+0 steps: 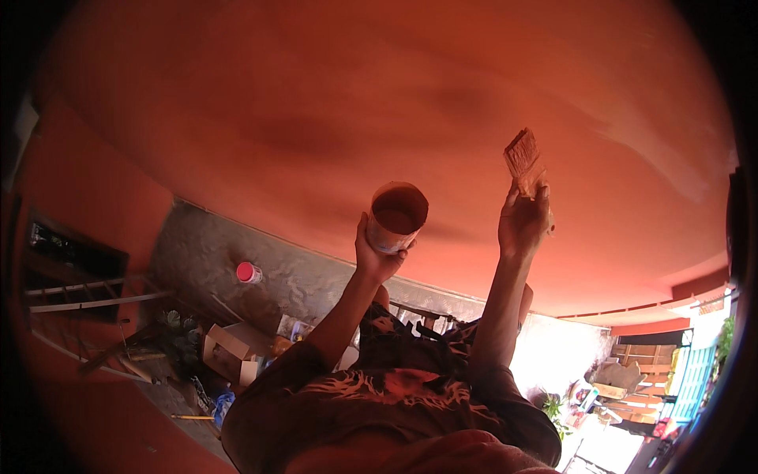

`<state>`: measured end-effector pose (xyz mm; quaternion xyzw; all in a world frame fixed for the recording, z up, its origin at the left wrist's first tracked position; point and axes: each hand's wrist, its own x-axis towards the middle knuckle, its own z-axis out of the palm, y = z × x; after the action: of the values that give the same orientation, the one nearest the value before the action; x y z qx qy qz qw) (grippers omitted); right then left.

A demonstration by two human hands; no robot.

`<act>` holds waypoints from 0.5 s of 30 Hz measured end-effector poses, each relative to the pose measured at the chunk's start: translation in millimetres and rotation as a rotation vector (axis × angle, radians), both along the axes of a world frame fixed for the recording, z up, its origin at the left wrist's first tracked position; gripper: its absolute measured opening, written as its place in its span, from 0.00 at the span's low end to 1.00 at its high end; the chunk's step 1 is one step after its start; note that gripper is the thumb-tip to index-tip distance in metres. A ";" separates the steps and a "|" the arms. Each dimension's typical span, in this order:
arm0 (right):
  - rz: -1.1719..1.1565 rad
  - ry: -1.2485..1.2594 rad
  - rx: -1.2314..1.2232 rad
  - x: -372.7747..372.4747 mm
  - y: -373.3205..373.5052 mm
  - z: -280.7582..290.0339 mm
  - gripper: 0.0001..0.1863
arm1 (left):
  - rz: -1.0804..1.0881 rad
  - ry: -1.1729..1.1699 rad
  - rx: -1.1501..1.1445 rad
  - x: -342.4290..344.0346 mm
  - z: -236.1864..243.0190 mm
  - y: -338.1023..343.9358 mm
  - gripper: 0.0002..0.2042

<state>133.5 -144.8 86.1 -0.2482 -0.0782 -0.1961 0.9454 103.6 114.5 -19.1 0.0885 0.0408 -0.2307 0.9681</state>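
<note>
Between the container point(385, 237) and the brush point(523, 156) there was an open gap, in which it was possible to pass. The left forearm point(345, 306) and right forearm point(503, 304) bordered it lower down; the orange wall point(260, 71) blocked the way beyond.

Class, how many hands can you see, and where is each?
2: the left hand, near the picture's middle, holds a round container; the right hand, farther right, holds a paintbrush. No other hand shows.

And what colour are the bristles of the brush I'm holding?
The bristles look orange-brown, best seen in the head view.
</note>
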 end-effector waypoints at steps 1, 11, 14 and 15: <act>-0.022 -0.023 -0.052 5.1 7.5 3.6 0.16 | 0.000 -0.014 -0.017 4.6 -0.4 9.1 0.35; -0.321 0.006 -0.487 47.2 124.3 51.1 0.23 | 0.212 -0.005 0.036 15.5 -0.5 100.0 0.32; -0.494 -0.072 -0.776 59.4 158.6 53.9 0.23 | 0.248 0.005 0.036 12.2 0.4 122.0 0.31; -0.558 -0.127 -0.894 63.9 170.0 56.0 0.22 | 0.265 0.000 0.043 10.2 0.0 130.3 0.31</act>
<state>197.4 25.2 142.2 -0.6262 -0.1422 -0.4023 0.6525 113.9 244.9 -19.1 0.1029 0.0571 -0.1000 0.9880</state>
